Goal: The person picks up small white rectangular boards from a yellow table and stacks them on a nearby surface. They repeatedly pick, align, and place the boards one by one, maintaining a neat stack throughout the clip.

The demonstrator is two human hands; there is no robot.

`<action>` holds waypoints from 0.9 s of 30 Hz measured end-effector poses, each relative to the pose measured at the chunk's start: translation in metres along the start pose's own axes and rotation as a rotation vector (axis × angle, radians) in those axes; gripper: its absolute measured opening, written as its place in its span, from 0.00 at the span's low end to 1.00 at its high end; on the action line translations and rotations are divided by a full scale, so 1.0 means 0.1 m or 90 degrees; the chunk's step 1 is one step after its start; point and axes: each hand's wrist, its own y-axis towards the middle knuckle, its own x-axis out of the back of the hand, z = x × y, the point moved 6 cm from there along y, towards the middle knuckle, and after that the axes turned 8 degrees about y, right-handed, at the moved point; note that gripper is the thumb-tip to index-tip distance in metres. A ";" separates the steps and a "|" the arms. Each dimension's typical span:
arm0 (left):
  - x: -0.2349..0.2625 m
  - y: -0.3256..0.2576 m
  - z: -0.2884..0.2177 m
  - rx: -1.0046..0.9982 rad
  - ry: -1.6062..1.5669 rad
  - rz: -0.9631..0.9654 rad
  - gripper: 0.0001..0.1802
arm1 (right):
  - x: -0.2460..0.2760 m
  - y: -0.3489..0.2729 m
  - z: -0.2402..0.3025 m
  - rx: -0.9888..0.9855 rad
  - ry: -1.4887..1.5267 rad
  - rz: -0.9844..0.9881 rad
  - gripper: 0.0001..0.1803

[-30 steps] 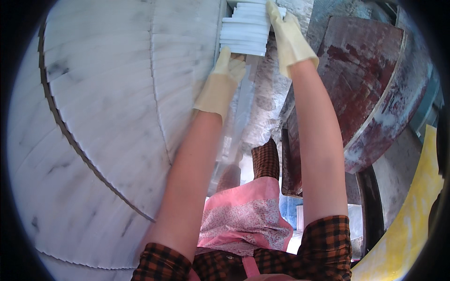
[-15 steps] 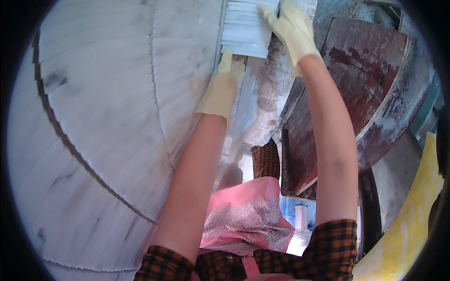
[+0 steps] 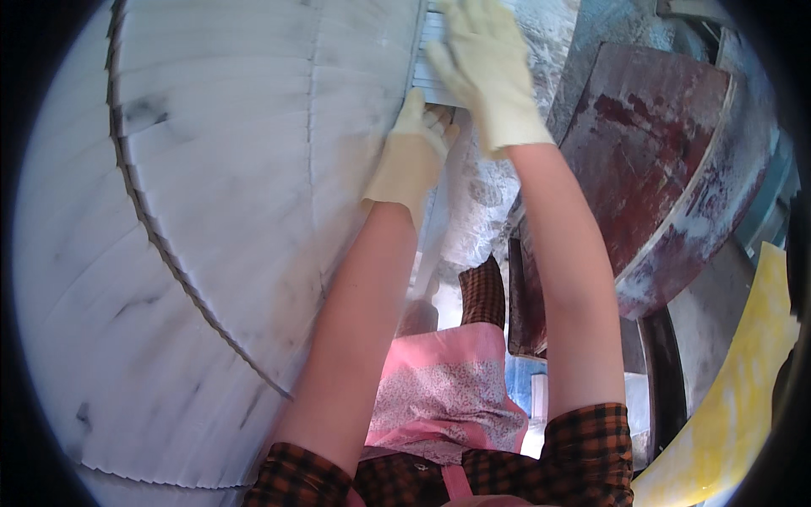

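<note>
A short row of thin white strips lies pressed together at the top, along the right edge of a broad surface of grey-veined white strips. My left hand, in a cream glove, grips the near end of that row, its thumb along the edge and its fingers curled beneath. My right hand, gloved the same way, lies over the row with fingers stretched out and thumb apart. It covers much of the row, and its fingertips reach the top edge of the view.
Dark gaps divide the strip surface into bands. To the right stands a worn, dark red curved panel with whitish stains. A yellow sheet curves at the lower right. Below my hands is a pink patterned apron.
My right hand has moved left and slightly nearer, from the right edge of the strips to on top of them. My left hand stays at the near end. The view has shifted a little.
</note>
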 end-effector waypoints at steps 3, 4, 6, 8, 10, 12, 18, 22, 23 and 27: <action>-0.04 0.07 -0.01 -0.003 -0.081 0.014 0.31 | 0.10 -0.06 -0.06 0.003 0.039 -0.012 0.37; -0.06 0.10 0.01 -0.003 -0.103 0.022 0.32 | 0.15 -0.06 -0.06 0.027 0.035 -0.041 0.38; -0.10 0.15 0.08 0.030 -0.233 0.055 0.33 | 0.16 -0.11 -0.04 -0.003 0.030 -0.059 0.38; -0.17 0.19 0.21 0.146 -0.451 0.073 0.29 | 0.16 -0.16 -0.02 -0.019 0.032 -0.060 0.37; -0.28 0.20 0.22 0.250 -0.710 0.100 0.25 | 0.17 -0.21 -0.04 -0.037 0.049 -0.062 0.36; -0.44 0.23 0.17 0.381 -0.988 0.091 0.22 | 0.17 -0.24 -0.06 -0.048 0.076 -0.065 0.35; -0.56 0.24 0.14 0.607 -0.889 -0.280 0.20 | 0.07 -0.06 0.04 0.048 0.024 -0.047 0.34; -0.65 0.37 -0.21 0.711 -1.993 -0.222 0.22 | 0.10 0.08 -0.12 0.020 0.072 0.020 0.33; -0.61 0.25 -0.24 0.730 -1.919 -0.155 0.24 | 0.18 0.08 -0.18 0.013 0.124 -0.025 0.33; -0.35 -0.39 -0.49 0.629 -1.531 -0.181 0.25 | 0.15 -0.03 -0.15 0.001 0.157 -0.034 0.31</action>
